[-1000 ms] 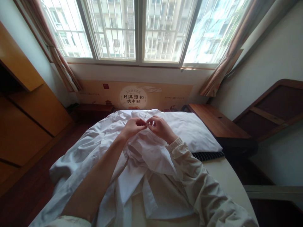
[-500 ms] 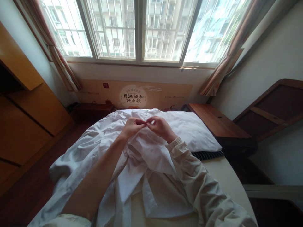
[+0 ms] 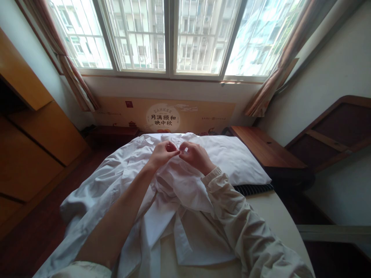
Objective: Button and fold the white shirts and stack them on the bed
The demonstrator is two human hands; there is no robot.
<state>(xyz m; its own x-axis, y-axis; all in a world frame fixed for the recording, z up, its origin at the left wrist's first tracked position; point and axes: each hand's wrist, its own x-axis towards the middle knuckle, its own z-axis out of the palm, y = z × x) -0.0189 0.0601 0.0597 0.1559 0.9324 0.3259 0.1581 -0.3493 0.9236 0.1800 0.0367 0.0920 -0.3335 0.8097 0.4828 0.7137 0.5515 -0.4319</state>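
A crumpled white shirt (image 3: 176, 193) lies spread over the bed in front of me. My left hand (image 3: 162, 153) and my right hand (image 3: 195, 155) meet fingertip to fingertip above its upper part. Each hand pinches a small fold of the white cloth, lifted slightly off the bed. The exact spot between the fingertips is too small to make out. My left forearm is bare; a cream sleeve covers my right arm.
A white pillow (image 3: 234, 160) lies right of my hands, over a striped edge. A wooden bedside table (image 3: 266, 148) stands at the right, a wooden cabinet (image 3: 31, 146) at the left. A barred window (image 3: 174, 36) with curtains and a printed board (image 3: 165, 116) face me.
Both hands stay pinched together on the shirt; the fingers have shifted only slightly and the view has nudged a little.
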